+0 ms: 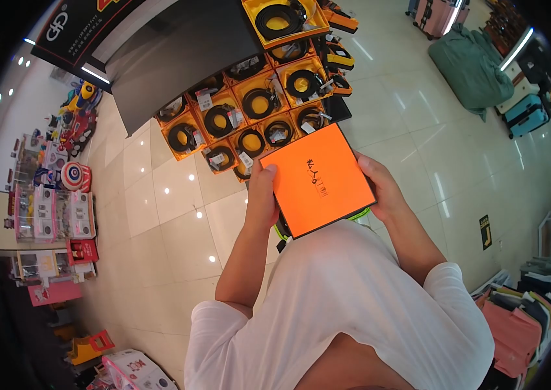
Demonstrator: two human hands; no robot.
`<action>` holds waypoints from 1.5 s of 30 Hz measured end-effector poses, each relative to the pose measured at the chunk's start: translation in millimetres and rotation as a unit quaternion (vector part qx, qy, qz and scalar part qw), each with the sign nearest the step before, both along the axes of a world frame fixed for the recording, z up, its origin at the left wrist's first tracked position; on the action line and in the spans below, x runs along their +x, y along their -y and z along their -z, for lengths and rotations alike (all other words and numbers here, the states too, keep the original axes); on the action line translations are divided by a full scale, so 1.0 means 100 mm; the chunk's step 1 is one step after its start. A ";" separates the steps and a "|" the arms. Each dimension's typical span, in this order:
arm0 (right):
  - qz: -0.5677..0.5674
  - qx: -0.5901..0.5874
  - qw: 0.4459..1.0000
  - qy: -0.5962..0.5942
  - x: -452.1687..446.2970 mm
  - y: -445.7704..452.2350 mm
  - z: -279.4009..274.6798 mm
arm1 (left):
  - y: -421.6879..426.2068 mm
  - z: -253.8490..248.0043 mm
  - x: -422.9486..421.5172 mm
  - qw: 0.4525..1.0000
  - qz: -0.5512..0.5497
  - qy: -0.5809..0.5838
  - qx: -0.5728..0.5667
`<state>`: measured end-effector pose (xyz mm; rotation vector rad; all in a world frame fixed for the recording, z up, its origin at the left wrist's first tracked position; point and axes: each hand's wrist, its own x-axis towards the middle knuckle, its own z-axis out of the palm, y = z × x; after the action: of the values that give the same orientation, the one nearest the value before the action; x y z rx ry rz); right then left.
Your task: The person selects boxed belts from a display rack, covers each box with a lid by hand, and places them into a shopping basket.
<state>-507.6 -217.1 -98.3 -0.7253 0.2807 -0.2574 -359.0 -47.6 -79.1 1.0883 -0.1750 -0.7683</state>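
Observation:
An orange gift box [324, 201] with dark edges and dark lettering on its lid is held in front of my body. My left hand [263, 195] grips its left side, thumb resting on the top edge. On the opposite side, my right hand [381, 188] is closed around the box's right edge. The fingers beneath are hidden. Just beyond the box stands a display of coiled belts [259, 104], each lying in an open orange box with a tag.
A dark sloping panel [178, 58] adjoins the belt display. Boxed toys [54, 211] line the left side. Suitcases [525, 117] and a green covered bundle [470, 65] stand at the upper right. Bags [516, 325] are at lower right. The floor [165, 253] is glossy tile.

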 end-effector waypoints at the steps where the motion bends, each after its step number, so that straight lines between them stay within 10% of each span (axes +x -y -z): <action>1: -0.004 0.000 1.000 0.008 -0.01 -0.01 -0.04 | 0.00 0.02 0.01 1.000 0.010 0.012 -0.022; 45: 0.063 -0.125 0.989 -0.039 0.16 -0.14 -0.07 | -0.11 0.15 -0.20 0.995 -0.012 0.073 -0.074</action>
<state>-492.1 -203.5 -90.9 -0.9688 0.3736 -0.3902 -379.3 -36.6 -94.0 1.0046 -0.3368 -0.6438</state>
